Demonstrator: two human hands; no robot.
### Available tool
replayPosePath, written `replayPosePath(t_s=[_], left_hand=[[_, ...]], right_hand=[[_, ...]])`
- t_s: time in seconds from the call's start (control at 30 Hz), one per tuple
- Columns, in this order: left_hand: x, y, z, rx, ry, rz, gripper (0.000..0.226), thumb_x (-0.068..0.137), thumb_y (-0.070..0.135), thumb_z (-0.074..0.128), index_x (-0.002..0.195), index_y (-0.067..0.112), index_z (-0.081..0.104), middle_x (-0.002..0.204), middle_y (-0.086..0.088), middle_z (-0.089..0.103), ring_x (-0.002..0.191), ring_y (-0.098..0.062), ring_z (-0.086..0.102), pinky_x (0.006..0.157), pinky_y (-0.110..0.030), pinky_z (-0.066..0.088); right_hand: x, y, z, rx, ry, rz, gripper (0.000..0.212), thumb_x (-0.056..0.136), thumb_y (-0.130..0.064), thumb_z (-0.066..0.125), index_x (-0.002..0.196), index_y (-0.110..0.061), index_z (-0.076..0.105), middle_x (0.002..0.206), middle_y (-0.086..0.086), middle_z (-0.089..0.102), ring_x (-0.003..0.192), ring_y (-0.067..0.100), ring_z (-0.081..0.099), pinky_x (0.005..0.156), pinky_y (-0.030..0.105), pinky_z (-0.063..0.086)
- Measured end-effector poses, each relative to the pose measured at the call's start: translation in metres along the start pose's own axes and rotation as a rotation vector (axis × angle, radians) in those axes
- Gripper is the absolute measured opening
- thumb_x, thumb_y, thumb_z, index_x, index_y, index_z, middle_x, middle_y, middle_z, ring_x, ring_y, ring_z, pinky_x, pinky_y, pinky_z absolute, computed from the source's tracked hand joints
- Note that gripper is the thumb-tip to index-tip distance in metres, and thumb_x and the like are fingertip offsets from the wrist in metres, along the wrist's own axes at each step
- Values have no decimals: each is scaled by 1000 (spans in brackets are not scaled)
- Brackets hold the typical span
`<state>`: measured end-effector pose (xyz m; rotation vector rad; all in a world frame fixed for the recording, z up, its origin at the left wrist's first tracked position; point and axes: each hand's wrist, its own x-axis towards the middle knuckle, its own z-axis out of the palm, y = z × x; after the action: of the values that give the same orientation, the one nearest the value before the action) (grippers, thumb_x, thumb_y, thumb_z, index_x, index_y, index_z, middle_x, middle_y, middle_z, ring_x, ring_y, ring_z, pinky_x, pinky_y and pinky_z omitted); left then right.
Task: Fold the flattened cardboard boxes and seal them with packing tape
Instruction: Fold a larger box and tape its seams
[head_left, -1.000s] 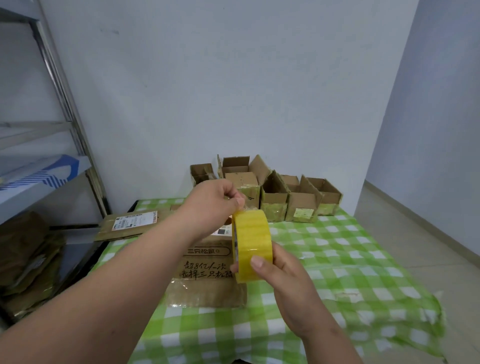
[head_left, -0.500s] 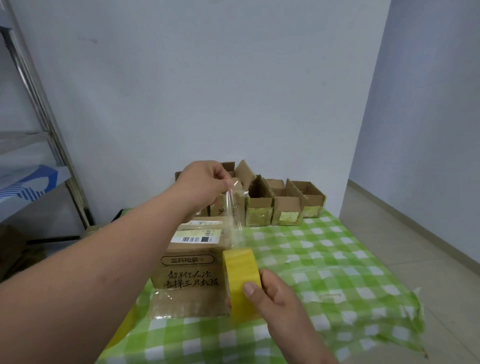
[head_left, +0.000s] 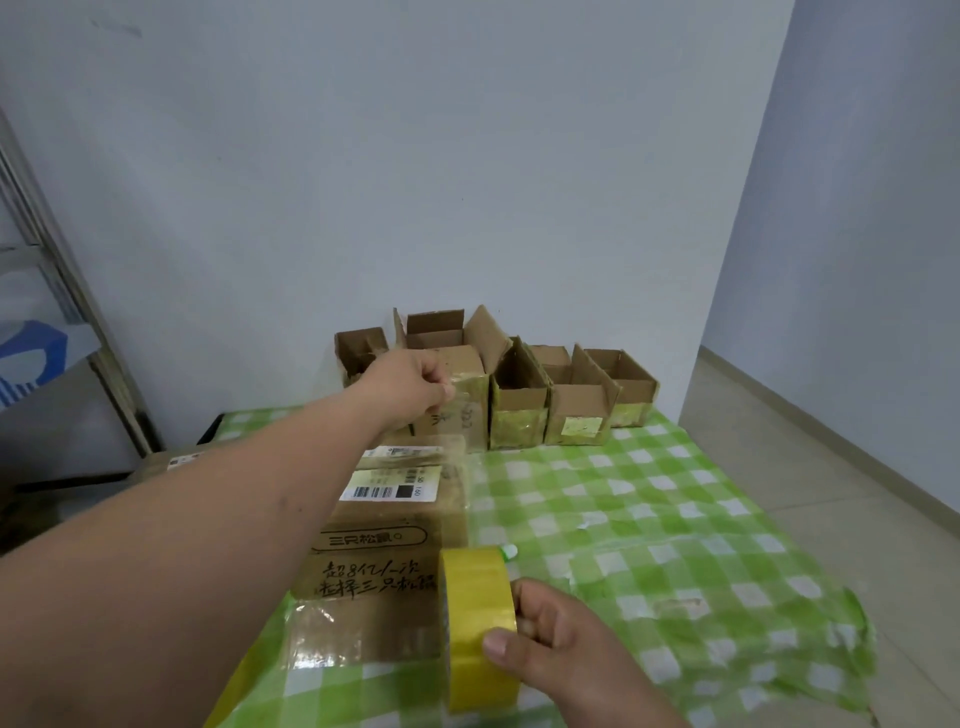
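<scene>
Tape: your right hand (head_left: 566, 649) grips the yellow tape roll (head_left: 480, 626) at the lower centre of the frame, thumb laid across its outer face, the other fingers curled behind it; the roll stands on edge just above the surface (head_left: 675, 519).
Tape strip: a clear strip (head_left: 460, 467) runs from the roll up toward your left hand (head_left: 410, 384), faint against the cardboard behind it.
Left hand: reaching up the middle of the frame, fingers drawn together and pinching the strip's free end just in front of a small upright box (head_left: 460, 405).
Flattened box: a flattened cardboard box (head_left: 374, 540) with a white barcode label and dark handwriting lies on the surface in the lower centre, partly under your left forearm and just left of the roll.
Folded boxes: a row of small folded boxes (head_left: 576, 410), tops open, stands against the wall at the far edge of the surface, centre of the frame.
Surface: covered with a green-and-white checked cloth, wrinkled toward the lower right.
Shelf: a metal shelf unit (head_left: 62, 322) stands at the left edge of the frame.
</scene>
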<state>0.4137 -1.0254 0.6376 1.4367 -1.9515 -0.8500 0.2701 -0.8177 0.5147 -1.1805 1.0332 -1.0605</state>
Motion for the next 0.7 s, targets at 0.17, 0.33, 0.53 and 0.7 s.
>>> replayPosePath(t_s=[0.17, 0.33, 0.53, 0.7], left_hand=[[15, -15, 11, -12, -47, -34, 11, 91, 18, 70, 87, 7, 68, 78, -5, 73, 69, -13, 65, 79, -36, 56], [23, -21, 20, -15, -77, -63, 7, 91, 16, 68, 88, 9, 68, 82, -1, 71, 64, -8, 67, 61, -23, 56], [23, -35, 32, 122, -77, -105, 9, 89, 18, 72, 80, 16, 71, 76, 1, 70, 56, -3, 65, 44, -18, 47], [22, -38, 36, 232, -41, -133, 10, 88, 27, 73, 81, 20, 73, 84, 3, 68, 76, -11, 59, 58, -24, 45]], right_hand=[[6, -2, -6, 57, 5, 13, 46, 69, -36, 81, 106, -11, 70, 88, 7, 70, 82, 18, 64, 77, 30, 50], [9, -4, -7, 65, 2, -11, 42, 72, -42, 85, 104, -18, 72, 87, 13, 61, 85, 27, 55, 82, 41, 42], [6, 0, -10, 5, 3, 14, 38, 77, -40, 81, 104, -16, 70, 90, 17, 60, 87, 28, 56, 85, 45, 42], [5, 1, -12, 57, -15, 35, 32, 84, -19, 72, 110, -3, 65, 90, 3, 72, 87, 17, 66, 82, 29, 50]])
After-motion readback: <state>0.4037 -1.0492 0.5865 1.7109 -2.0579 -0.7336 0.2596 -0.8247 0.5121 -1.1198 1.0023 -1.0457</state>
